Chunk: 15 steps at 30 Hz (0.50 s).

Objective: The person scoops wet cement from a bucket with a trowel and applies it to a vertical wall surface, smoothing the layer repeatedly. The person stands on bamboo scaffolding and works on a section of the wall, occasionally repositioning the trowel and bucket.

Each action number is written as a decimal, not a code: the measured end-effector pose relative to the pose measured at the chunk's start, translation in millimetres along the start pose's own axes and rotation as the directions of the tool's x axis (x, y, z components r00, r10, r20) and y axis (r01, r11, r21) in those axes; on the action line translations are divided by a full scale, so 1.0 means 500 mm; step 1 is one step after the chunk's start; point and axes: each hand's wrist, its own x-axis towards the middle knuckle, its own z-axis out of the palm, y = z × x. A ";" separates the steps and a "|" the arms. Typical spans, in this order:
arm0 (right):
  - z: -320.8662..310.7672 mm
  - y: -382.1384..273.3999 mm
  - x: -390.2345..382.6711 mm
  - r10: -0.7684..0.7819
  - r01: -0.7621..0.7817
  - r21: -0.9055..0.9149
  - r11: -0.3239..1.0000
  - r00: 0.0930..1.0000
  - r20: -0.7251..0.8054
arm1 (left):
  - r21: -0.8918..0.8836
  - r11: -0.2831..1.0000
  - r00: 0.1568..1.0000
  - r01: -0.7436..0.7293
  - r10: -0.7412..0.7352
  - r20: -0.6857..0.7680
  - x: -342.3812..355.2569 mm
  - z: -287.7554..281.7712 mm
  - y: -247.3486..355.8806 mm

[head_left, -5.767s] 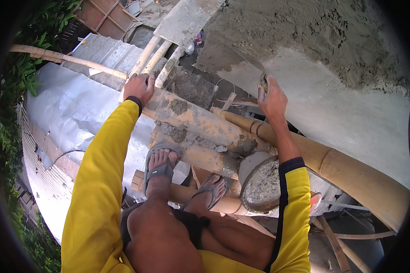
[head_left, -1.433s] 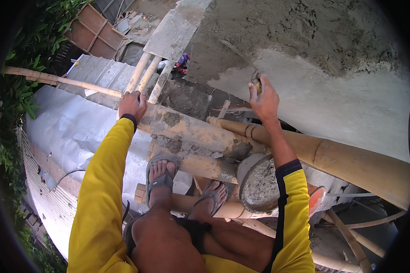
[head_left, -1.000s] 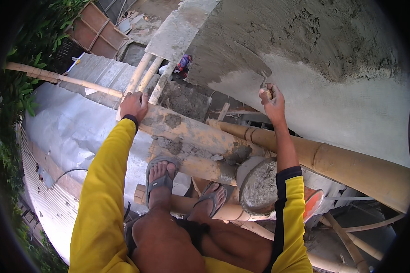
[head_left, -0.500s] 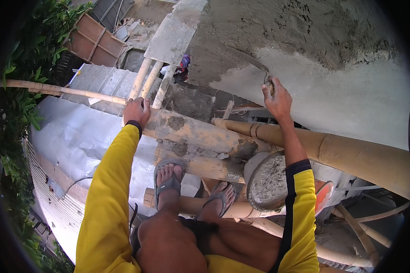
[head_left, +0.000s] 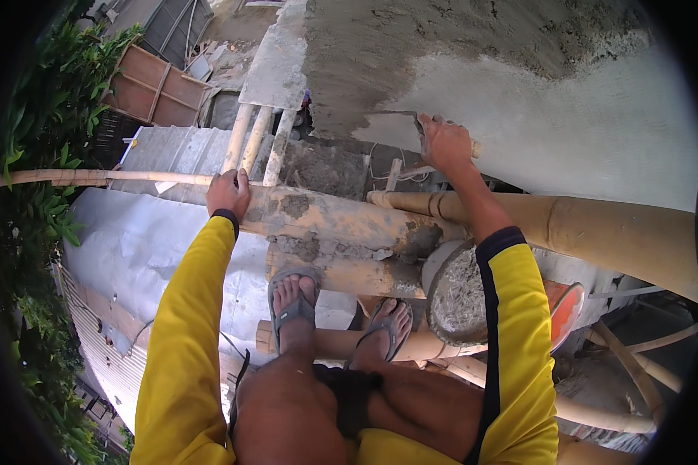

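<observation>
My right hand [head_left: 445, 146] is closed round a trowel, whose handle end [head_left: 475, 148] sticks out to the right of the fist. Its thin metal blade [head_left: 395, 114] points left against the lower edge of the plastered wall [head_left: 520, 116]. The wall's mortar is dark and rough above, paler and smoother below. My left hand [head_left: 229, 194] grips a thick bamboo pole [head_left: 341, 217] at its left end, fingers curled over it. Beneath my right forearm stands a bucket of wet grey mortar [head_left: 459, 298], partly hidden by the sleeve.
My sandalled feet rest on a lower bamboo pole [head_left: 411, 347]. Another thick bamboo pole [head_left: 597, 230] runs off to the right under the wall. An orange-red container [head_left: 564, 314] sits beside the bucket. Metal roofing [head_left: 143, 232] lies below left, beside leafy branches [head_left: 43, 147].
My right hand has moved left and slightly up along the wall, turning the trowel so that its handle now points right. My left hand keeps its hold on the bamboo pole.
</observation>
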 end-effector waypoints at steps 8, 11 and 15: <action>0.045 -0.047 0.049 0.080 -0.073 -0.089 0.993 0.994 0.078 | 0.008 1.000 1.000 0.021 -0.021 -0.005 -0.003 -0.007 0.008; 0.042 -0.036 0.053 0.104 -0.084 -0.134 0.987 0.984 0.147 | -0.001 1.000 0.999 0.014 -0.014 -0.032 -0.004 -0.009 0.008; 0.031 -0.026 0.036 0.076 -0.068 -0.077 0.995 0.991 0.107 | 0.010 0.999 0.999 0.033 -0.033 -0.004 -0.003 -0.008 0.006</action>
